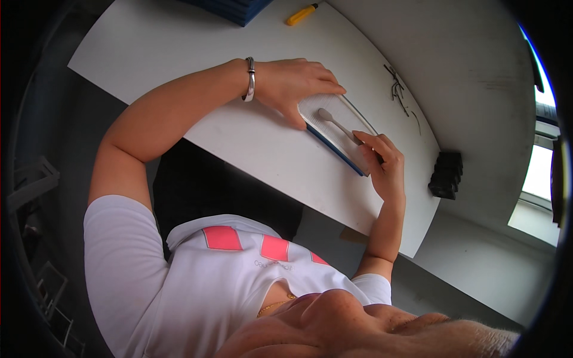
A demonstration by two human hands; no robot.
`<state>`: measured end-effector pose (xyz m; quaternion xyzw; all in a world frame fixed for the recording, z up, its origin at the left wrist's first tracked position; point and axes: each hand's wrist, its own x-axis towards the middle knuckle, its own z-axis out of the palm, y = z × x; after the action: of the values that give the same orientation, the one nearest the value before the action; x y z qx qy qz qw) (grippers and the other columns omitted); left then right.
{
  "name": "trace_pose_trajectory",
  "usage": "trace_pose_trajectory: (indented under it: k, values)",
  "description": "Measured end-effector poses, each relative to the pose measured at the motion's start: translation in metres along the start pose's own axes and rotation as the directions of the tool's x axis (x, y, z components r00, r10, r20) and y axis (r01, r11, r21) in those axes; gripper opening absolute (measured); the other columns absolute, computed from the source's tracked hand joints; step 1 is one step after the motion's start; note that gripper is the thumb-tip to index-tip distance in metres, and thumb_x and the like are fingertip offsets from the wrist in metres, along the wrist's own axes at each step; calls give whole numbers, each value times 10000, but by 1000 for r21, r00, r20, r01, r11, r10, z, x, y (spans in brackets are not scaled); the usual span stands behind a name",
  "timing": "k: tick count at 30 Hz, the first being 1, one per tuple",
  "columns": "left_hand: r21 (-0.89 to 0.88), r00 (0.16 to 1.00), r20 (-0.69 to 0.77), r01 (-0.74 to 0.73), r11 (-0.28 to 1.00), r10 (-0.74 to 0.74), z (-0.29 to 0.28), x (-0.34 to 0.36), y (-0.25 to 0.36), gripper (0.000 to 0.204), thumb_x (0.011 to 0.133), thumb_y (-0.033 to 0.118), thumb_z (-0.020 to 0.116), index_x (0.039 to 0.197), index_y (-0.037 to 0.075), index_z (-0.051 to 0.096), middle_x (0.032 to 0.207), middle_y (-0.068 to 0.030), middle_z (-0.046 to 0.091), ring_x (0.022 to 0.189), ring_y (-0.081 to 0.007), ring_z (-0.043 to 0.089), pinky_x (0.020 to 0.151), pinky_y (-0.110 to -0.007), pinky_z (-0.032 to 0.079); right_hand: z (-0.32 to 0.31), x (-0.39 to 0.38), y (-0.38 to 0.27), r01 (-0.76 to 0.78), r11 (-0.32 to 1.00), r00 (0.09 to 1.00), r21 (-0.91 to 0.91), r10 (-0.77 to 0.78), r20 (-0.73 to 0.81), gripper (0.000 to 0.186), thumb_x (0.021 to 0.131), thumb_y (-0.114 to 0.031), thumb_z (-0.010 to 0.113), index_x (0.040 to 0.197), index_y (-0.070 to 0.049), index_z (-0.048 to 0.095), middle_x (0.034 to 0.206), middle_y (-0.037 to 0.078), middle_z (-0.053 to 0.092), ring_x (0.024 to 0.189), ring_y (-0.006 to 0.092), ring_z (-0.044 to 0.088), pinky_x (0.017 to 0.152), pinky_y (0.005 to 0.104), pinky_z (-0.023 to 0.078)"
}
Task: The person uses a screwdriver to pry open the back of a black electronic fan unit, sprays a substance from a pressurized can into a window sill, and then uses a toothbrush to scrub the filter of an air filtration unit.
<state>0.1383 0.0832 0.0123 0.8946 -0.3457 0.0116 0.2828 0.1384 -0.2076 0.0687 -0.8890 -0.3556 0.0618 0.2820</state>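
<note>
A flat rectangular panel (349, 116) with a pale, finely lined face and a blue near edge lies slanted on the white table. My left hand (292, 85), with a silver bracelet at its wrist, spans one end of it: the thumb presses at the near edge, the fingers at the far edge. Over the other end, my right hand (385, 161) pinches the handle of a toothbrush-like tool (325, 114). The tool's rounded pale head points toward my left hand, above the panel's face. Whether it touches the face, I cannot tell.
A yellow-handled cutter (301, 15) lies at the table's far side, near dark blue stacked pieces (233, 9). Thin dark strips (397, 89) lie beyond the panel, by the wall. Black stacked blocks (446, 175) stand at the table's right end.
</note>
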Motion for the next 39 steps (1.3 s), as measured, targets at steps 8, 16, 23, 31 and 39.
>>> trace_pose_trajectory:
  k: [8, 16, 23, 31, 39]
  values:
    - [6, 1000, -4, -1, 1000, 1, 2, 1, 0, 984, 596, 292, 830, 1467, 76, 426, 1413, -151, 502, 1335, -294, 447, 1124, -414, 362, -23, -2, 21, -62, 997, 996, 43, 59, 67, 215, 898, -34, 666, 1096, -74, 738, 784, 50, 619, 647, 134, 500, 570, 287, 402]
    - [14, 1000, -20, 0, 1000, 0, 3, 2, -1, 995, 587, 294, 838, 1467, 77, 425, 1414, -152, 501, 1337, -294, 446, 1129, -412, 360, -7, 0, 12, -74, 997, 997, 33, 74, 15, 231, 893, -1, 653, 1101, -62, 734, 784, 53, 618, 657, 137, 517, 588, 279, 411]
    - [5, 1000, -17, -10, 1000, 10, 2, 1, -1, 998, 588, 307, 840, 1468, 83, 424, 1412, -155, 503, 1336, -300, 447, 1124, -417, 368, -16, 1, 17, -61, 998, 997, 35, 59, 47, 219, 891, -13, 664, 1092, -62, 737, 772, 52, 613, 652, 129, 515, 583, 273, 417]
    - [15, 1000, -20, 3, 1000, -2, 3, 1, -1, 980, 601, 298, 830, 1466, 81, 426, 1406, -162, 507, 1334, -297, 450, 1128, -420, 368, -7, 1, 17, -74, 997, 997, 36, 75, -16, 234, 896, 6, 649, 1104, -63, 730, 791, 40, 616, 655, 123, 507, 588, 272, 417]
    - [18, 1000, 9, 8, 1000, -8, 0, 1, 1, 960, 622, 300, 816, 1470, 88, 419, 1414, -148, 504, 1338, -292, 448, 1134, -411, 360, -14, 2, 14, -82, 997, 997, 0, 82, 14, 223, 898, -2, 655, 1100, -56, 730, 793, 44, 621, 661, 126, 526, 599, 260, 427]
